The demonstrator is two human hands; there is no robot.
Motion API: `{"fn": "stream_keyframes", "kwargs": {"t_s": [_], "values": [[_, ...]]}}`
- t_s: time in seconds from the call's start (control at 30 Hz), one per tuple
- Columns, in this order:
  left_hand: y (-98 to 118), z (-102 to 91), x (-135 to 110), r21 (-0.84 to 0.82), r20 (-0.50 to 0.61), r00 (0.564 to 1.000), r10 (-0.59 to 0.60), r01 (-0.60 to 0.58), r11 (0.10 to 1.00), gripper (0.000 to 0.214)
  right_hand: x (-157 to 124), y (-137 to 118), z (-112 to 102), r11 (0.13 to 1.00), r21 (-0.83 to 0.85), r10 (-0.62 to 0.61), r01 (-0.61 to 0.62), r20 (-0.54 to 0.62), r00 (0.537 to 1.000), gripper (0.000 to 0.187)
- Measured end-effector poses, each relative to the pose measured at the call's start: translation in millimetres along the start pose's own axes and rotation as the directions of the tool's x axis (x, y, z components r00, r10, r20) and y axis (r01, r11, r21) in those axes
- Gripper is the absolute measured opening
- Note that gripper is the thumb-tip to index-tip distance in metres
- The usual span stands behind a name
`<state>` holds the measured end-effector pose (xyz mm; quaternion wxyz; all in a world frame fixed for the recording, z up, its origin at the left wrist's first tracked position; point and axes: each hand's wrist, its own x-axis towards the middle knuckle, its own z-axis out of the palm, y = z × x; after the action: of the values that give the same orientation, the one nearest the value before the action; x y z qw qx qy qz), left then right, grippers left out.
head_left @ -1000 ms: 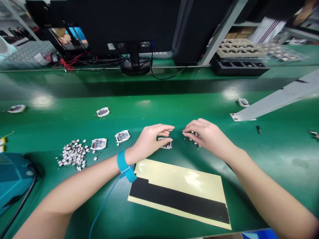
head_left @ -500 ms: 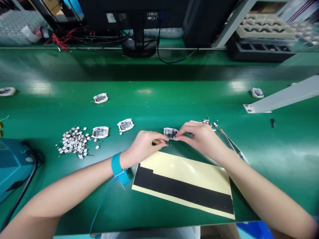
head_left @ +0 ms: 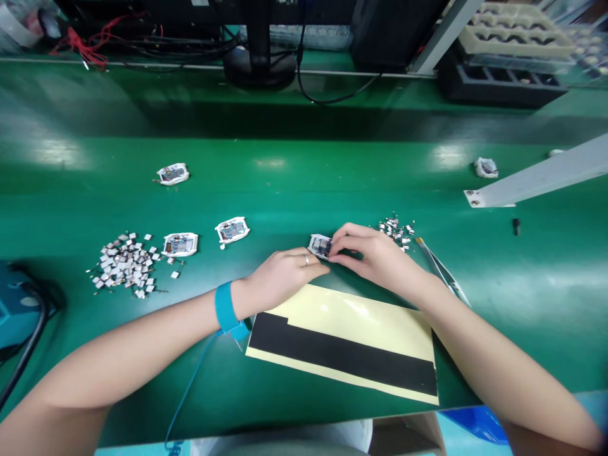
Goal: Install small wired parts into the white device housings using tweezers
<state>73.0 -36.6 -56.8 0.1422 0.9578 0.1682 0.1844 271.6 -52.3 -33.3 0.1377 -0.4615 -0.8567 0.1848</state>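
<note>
While the left hand [head_left: 285,273] and right hand [head_left: 375,253] meet, a small circuit board [head_left: 320,246] sits between them

From the head view, the board lies at their fingertips above the green bench mat [head_left: 285,171], though whether it is lifted I cannot tell. The right fingers [head_left: 344,235] are narrowed onto its right edge; the left fingers [head_left: 316,264] lie close together just below it, their hold unclear. Since the earlier view, a cluster of small chips [head_left: 395,232] has come clear beyond the right hand, with tweezers [head_left: 441,272] beside it.

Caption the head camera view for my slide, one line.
Head view: right hand touches a small white-edged circuit board on a green workbench, left hand with blue wrist strap beside it.
</note>
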Motion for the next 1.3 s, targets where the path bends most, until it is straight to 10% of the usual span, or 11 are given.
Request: {"fn": "stream_keyframes", "kwargs": {"t_s": [0.13, 0.4, 0.53, 0.7, 0.87, 1.03, 1.3], "values": [[-7.0, -3.8, 3.8, 0.035, -0.109, 0.99, -0.087, 0.092, 0.995, 0.02, -0.7, -1.4, -3.4, 0.988, -0.137, -0.073, 0.075, 0.026, 0.997, 0.02], [-15.4, -9.7, 10.2, 0.248, 0.106, 0.994, 0.041, -0.066, 0.967, 0.026, -0.8, 0.4, -0.5, 0.863, -0.395, -0.332, 0.316, 0.029, 0.943, 0.024], [-13.1, -14.1, 8.7, 0.26, 0.117, 0.991, 0.059, -0.088, 0.962, 0.028, -4.4, 10.5, 7.7, 0.992, -0.107, -0.087, 0.067, -0.19, 0.978, 0.009], [-16.3, -11.4, 7.2, 0.201, 0.038, 0.998, 0.055, -0.062, 0.978, 0.023, -13.4, 10.6, 8.7, 0.967, -0.017, 0.248, -0.255, -0.186, 0.951, 0.007], [-18.2, -5.1, 6.9, 0.057, -0.175, 0.985, -0.004, 0.014, 0.998, 0.017, -14.3, -1.3, 9.6, 0.991, 0.007, 0.136, -0.137, -0.184, 0.973, 0.047], [-6.7, -11.5, 9.2, -0.021, -0.304, 0.952, -0.024, 0.018, 1.0, 0.013, -11.1, -14.1, 8.4, 0.998, 0.04, -0.034, 0.058, -0.443, 0.896, 0.015], [3.6, -15.4, 9.0, 0.031, -0.365, 0.931, 0.009, 0.003, 1.0, 0.016, -12.7, -26.5, 8.6, 0.992, -0.1, -0.119, 0.078, -0.51, 0.852, 0.005]]}}
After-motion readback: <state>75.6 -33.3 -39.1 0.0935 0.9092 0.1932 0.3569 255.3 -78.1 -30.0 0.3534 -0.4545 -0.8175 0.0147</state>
